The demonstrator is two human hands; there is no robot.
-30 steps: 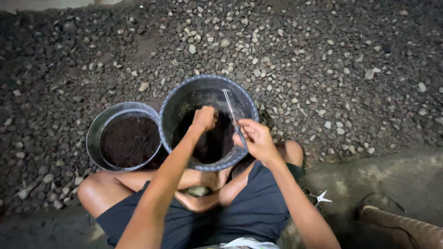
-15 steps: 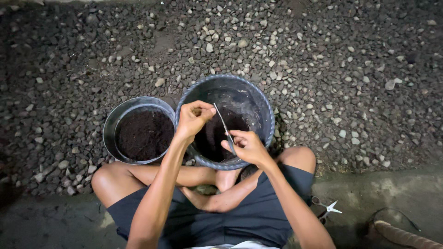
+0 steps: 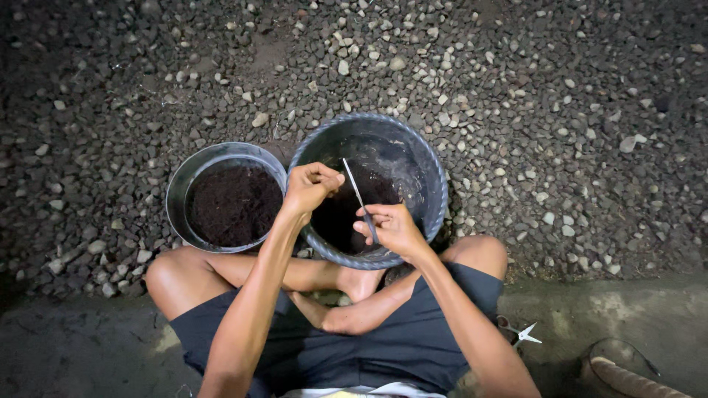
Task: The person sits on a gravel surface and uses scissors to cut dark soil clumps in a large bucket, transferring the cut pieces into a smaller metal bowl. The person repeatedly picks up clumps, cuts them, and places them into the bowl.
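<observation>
Stick: a thin pale stick (image 3: 359,199) was over the big dark bucket (image 3: 436,171), held at both ends
Way it pointed: its long line ran from low right up to top left, top end tipped away from the person
Right hand (image 3: 391,228): pinched shut on the low end
Left hand (image 3: 310,186): fingers curled by the top end
Doing it well: I think a soft, steady grip over the bucket worked best
Nearby: small bucket of dark soil (image 3: 232,203), scissors (image 3: 520,333) on the ground

1 head camera looks straight down, fairly near, over crossed legs onto gravel ground (image 3: 516,88).
</observation>
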